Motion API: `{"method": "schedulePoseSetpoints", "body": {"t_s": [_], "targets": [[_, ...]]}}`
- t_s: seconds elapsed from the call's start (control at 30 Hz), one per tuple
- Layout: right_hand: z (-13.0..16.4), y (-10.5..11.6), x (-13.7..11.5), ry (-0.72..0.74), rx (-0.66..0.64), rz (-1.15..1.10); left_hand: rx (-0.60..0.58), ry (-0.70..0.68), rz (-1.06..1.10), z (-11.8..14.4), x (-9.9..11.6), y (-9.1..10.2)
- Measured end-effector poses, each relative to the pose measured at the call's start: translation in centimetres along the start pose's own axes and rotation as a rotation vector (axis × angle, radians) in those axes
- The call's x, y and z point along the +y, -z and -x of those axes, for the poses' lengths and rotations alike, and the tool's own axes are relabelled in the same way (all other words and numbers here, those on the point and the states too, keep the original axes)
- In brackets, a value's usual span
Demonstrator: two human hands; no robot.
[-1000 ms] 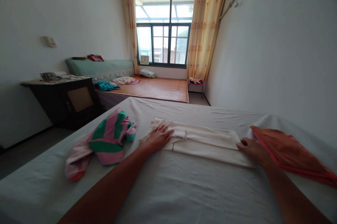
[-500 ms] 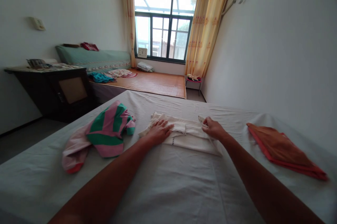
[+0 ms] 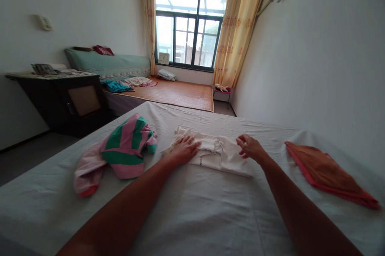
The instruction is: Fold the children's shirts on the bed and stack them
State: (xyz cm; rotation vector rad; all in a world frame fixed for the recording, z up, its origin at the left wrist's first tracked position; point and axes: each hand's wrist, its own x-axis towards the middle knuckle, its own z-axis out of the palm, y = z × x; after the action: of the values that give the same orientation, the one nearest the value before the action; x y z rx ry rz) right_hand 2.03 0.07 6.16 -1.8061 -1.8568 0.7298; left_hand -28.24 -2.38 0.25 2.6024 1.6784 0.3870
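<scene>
White sheeting covers the wide bed (image 3: 192,216) that fills the near half of a pale-walled bedroom. On it the left hand (image 3: 184,150) lies flat, fingers spread and pressed down on the left end of a folded cream cotton garment (image 3: 222,157), which lies crosswise at the middle of the bed. The right hand (image 3: 250,147) rests with loosely curled fingers at the garment's right end, its fingertips on or just above the cloth; whether it pinches any fabric cannot be told. The garment thus lies directly under and between the two hands. Just left of it sits a crumpled green-and-pink striped garment (image 3: 124,151), apart from the left hand. Well to the right, near the wall, lies a folded orange cloth with a red edge (image 3: 325,171). Farther off stand a dark wooden cabinet (image 3: 66,101) at left, a low platform with a woven mat (image 3: 177,93), and a window (image 3: 192,19) flanked by yellow curtains (image 3: 237,27).
</scene>
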Motion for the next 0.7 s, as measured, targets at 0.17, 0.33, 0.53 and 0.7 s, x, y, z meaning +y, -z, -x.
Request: {"method": "schedulePoseSetpoints", "body": {"t_s": [0.17, 0.33, 0.53, 0.7], "targets": [[0.1, 1.1, 5.5, -0.087, -0.049, 0.251, 0.028, -0.069, 0.041, 0.0, 0.6, 0.4], [1.3, 0.1, 6.0, -0.066, -0.100, 0.017, 0.012, -0.254, 0.110, 0.1, 1.9, 0.5], [1.8, 0.4, 1.7, -0.080, -0.222, -0.416, 0.108, -0.258, 0.277, -0.2, 2.2, 0.8], [1.4, -3.0, -4.9, 0.177, -0.138, -0.530, 0.195, -0.073, 0.815, -1.0, 3.0, 1.9]]}}
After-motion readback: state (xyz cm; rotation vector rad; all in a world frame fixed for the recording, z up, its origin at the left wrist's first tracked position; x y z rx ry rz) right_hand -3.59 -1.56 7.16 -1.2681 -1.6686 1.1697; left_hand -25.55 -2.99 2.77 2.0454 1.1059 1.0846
